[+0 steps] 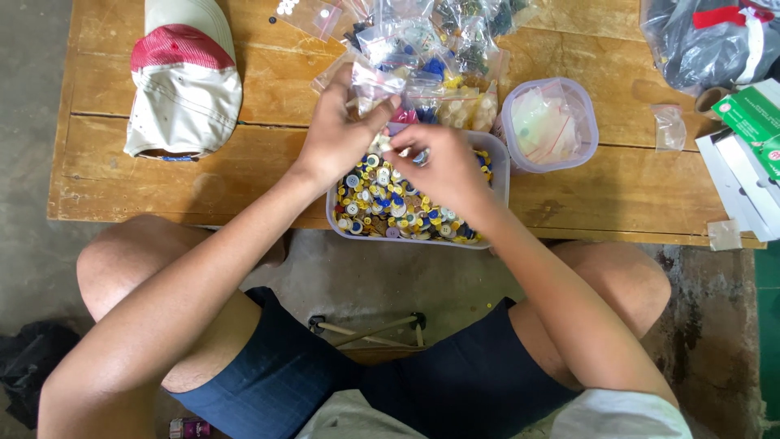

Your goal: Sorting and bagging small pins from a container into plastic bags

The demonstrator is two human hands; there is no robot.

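I sit at a low wooden table (pixel 162 162) made of planks. The floor under it is grey and rough. My knees poke out under the table edge, and I wear dark blue shorts.

My left hand (pixel 340 130) is up over the far corner of a clear plastic tub (pixel 497 191). Its thumb and fingers are pinched on a small clear bag (pixel 374 81). My right hand (pixel 443 167) hangs over the tub, palm down, with its fingers curled in. The fingertips meet near my left thumb. I cannot tell if it holds anything small. Both arms reach out from my body and almost cross over the tub.

The tub sits at the near edge of the table, right in front of me. It is full of buttons (pixel 382 203) in yellow, blue and white. My hands hide a lot of them.

Behind the tub is a big heap of little bags (pixel 439 49) with more bits inside. Just beside the tub on the right is a round clear tub (pixel 551 123) with bags in it. One small bag (pixel 670 128) lies alone further right. A red and cream cap (pixel 185 77) lies well apart on the left. At the far right are a dark plastic sack (pixel 707 41) and a green and white box (pixel 751 118).
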